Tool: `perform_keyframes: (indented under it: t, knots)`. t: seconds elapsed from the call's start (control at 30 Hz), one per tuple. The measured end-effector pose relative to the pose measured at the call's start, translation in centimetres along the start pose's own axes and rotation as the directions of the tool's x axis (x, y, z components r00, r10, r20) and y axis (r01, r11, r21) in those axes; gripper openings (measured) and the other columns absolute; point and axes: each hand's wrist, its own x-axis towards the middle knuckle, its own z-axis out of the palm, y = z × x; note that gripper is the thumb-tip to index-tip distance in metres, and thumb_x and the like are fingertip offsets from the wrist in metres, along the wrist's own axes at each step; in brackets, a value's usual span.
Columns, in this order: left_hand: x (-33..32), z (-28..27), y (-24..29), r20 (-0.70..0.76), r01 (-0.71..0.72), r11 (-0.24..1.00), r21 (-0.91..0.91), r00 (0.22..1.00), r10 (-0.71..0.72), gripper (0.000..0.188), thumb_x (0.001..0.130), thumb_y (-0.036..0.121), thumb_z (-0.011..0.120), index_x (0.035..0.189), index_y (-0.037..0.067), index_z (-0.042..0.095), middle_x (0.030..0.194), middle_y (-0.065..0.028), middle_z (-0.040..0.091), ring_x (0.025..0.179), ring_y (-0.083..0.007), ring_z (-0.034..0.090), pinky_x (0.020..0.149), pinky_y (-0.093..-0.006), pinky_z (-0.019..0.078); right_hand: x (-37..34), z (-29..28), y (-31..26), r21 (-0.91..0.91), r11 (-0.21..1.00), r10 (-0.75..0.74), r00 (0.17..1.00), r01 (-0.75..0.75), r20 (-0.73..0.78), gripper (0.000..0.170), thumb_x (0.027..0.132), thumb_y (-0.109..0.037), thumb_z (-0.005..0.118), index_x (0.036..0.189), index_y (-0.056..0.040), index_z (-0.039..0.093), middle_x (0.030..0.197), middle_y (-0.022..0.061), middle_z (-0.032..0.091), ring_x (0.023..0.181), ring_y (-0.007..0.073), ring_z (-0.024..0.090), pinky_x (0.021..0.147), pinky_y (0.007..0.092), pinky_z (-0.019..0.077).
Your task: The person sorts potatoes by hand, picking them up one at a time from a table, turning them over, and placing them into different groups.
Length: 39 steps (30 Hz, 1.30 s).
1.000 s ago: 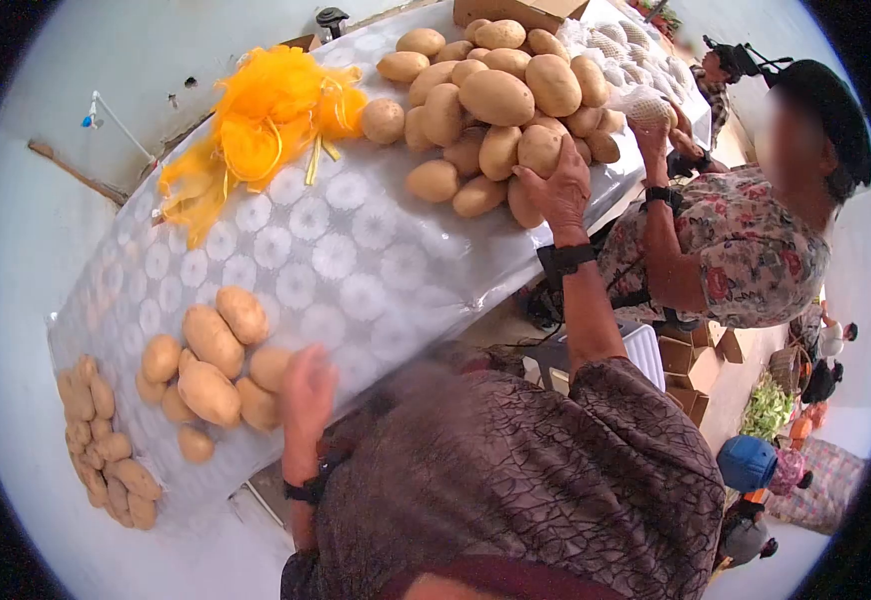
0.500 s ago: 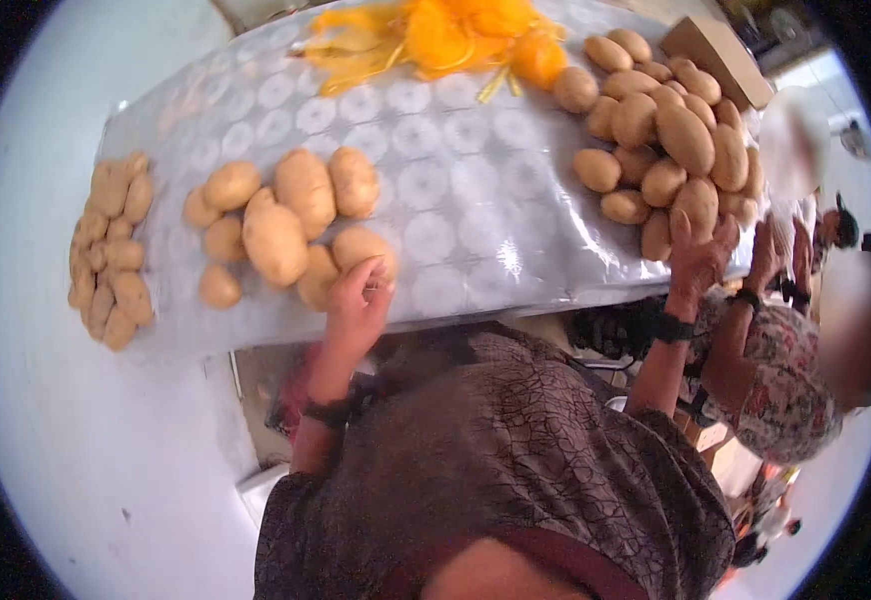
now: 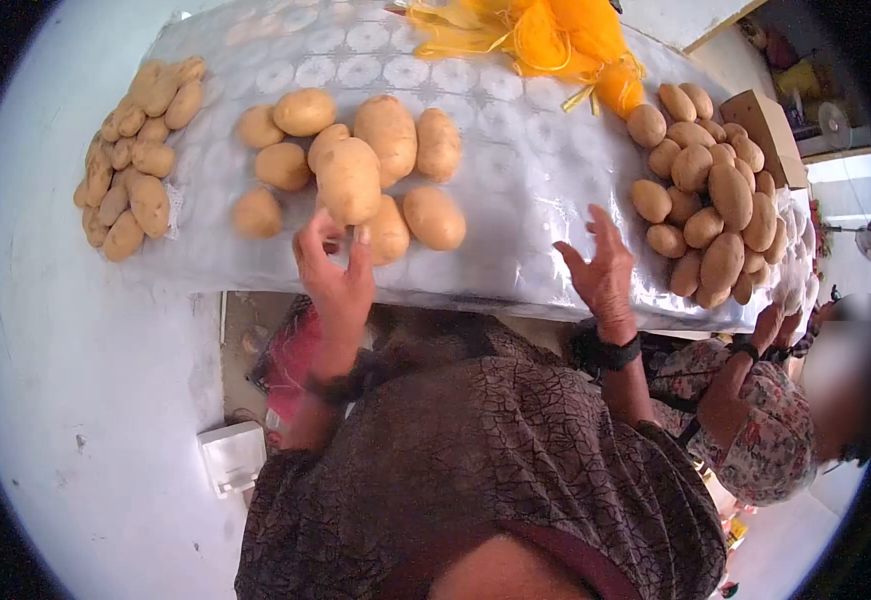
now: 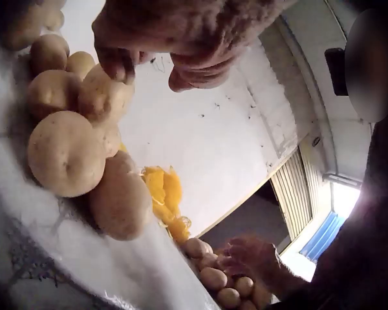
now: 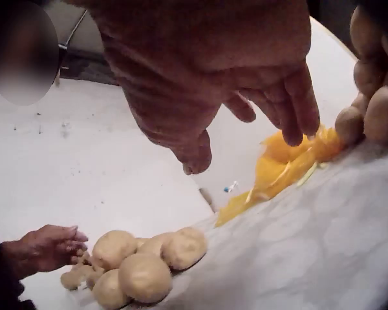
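Potatoes (image 3: 386, 140) lie in a loose group at the left hand (image 3: 334, 285), on a patterned plastic cover (image 3: 516, 235). Left hand: fingers loosely bent, thumb apart from them, no closed grip visible. Fingertips are right at the near end of a big potato (image 3: 349, 180); whether they touch it, cannot tell. More potatoes sit beyond and to both sides of that one, some touching each other.

Right hand (image 3: 608, 275): open, fingers spread, holding nothing, over the near part of the cover, between the group and a large heap (image 3: 714, 200). Heap is to the right of this hand, piled up in layers.

Containers: open cardboard box (image 3: 764, 135) just behind the heap, to the far right of the right hand; contents cannot be told. Orange net bags (image 3: 576, 40) bunched beyond both hands, near the heap's far left edge. White net (image 3: 794, 250) with potatoes in it, right of the heap; another person's hand (image 3: 768, 328) is near it. Side pile (image 3: 136, 165) of smaller potatoes, left of the left hand, with white netting along its edge. White box (image 3: 233, 457) sits low, left of the left arm, below table level; contents unclear.
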Motion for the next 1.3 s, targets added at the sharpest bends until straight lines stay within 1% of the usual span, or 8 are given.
perform_keyframes:
  t: [0.13,0.23,0.3,1.03,1.13,1.2,1.23,1.3]
  knots:
    - [1.9,0.5,-0.3,-0.081,0.022,0.999,-0.044,0.996,-0.026,0.067,0.077,0.021,0.074,0.131,-0.002,0.042,0.117,-0.0217,0.049,0.111,-0.0353,0.047,0.092,-0.0436,0.0411,0.5,0.8,-3.1,0.101,0.993,-0.073,0.994,0.064,0.084,0.062,0.073,-0.024,0.08,0.123,0.0003,0.051,0.114,0.0218,0.062,0.094,0.0336,0.066,0.078,0.0404,0.054]
    - [3.0,0.9,-0.8,0.03,-0.011,0.998,-0.062,0.999,0.013,0.08,0.075,0.021,0.076,0.138,-0.001,0.032,0.127,-0.0255,0.041,0.119,-0.0391,0.041,0.1,-0.0461,0.0355,1.1,0.9,-4.5,0.195,0.981,-0.058,0.983,0.023,0.176,0.055,0.076,-0.024,0.077,0.118,0.0015,0.052,0.114,0.0226,0.062,0.092,0.0373,0.065,0.076,0.0415,0.0543]
    - [3.6,1.3,-0.4,0.085,-0.02,1.0,-0.009,0.996,0.021,0.084,0.074,0.022,0.077,0.139,-0.002,0.03,0.129,-0.0261,0.041,0.122,-0.0402,0.039,0.104,-0.0472,0.0327,1.0,1.8,-4.5,0.17,0.974,-0.175,0.971,0.148,0.162,0.052,0.076,-0.022,0.076,0.117,0.0013,0.052,0.111,0.0225,0.062,0.089,0.0377,0.065,0.075,0.0414,0.0544]
    - [6.8,3.3,-1.9,0.146,-0.019,0.985,0.172,0.989,-0.006,0.09,0.066,0.015,0.077,0.142,0.006,0.028,0.122,-0.0276,0.043,0.111,-0.0451,0.045,0.097,-0.0489,0.041,-0.7,4.1,-4.1,0.239,0.97,-0.124,0.934,0.044,0.334,0.04,0.081,-0.024,0.072,0.108,0.0022,0.06,0.094,0.0233,0.066,0.077,0.0355,0.067,0.065,0.0416,0.054]
    - [7.2,2.5,-2.4,0.161,0.047,0.998,0.038,0.986,-0.052,0.084,0.07,0.017,0.074,0.141,0.003,0.031,0.127,-0.0237,0.045,0.117,-0.0399,0.046,0.099,-0.0466,0.0412,-1.0,4.5,-3.7,0.307,0.952,-0.099,0.949,0.002,0.3,0.041,0.081,-0.025,0.073,0.109,0.0023,0.059,0.092,0.0231,0.066,0.074,0.0351,0.067,0.064,0.0413,0.0535]
    - [7.2,1.4,-2.0,0.217,0.277,0.906,-0.32,0.952,-0.215,0.072,0.077,0.014,0.067,0.139,0.001,0.034,0.133,-0.0192,0.047,0.122,-0.0324,0.047,0.1,-0.0428,0.0416,-1.0,4.2,-3.6,0.263,0.963,-0.043,0.938,-0.052,0.344,0.041,0.08,-0.024,0.073,0.109,0.002,0.059,0.089,0.0227,0.066,0.071,0.0341,0.067,0.062,0.0395,0.0535]
    - [7.3,0.9,-1.7,0.216,0.274,0.908,-0.318,0.953,-0.212,0.072,0.077,0.014,0.067,0.139,0.001,0.034,0.133,-0.0192,0.047,0.122,-0.0324,0.047,0.1,-0.0428,0.0416,-1.0,4.3,-3.2,0.266,0.962,-0.043,0.939,-0.052,0.341,0.041,0.08,-0.024,0.073,0.109,0.002,0.059,0.089,0.0227,0.066,0.071,0.0341,0.067,0.062,0.0395,0.0535]
    - [7.0,0.1,-1.3,0.378,0.461,0.52,-0.719,0.887,-0.265,0.06,0.084,0.013,0.057,0.138,-0.002,0.036,0.136,-0.017,0.046,0.122,-0.0282,0.049,0.102,-0.0402,0.0413,-1.3,4.7,-2.6,0.329,0.94,-0.018,0.95,-0.09,0.311,0.042,0.079,-0.022,0.075,0.11,0.0022,0.059,0.086,0.0219,0.066,0.07,0.0322,0.067,0.062,0.038,0.0536]
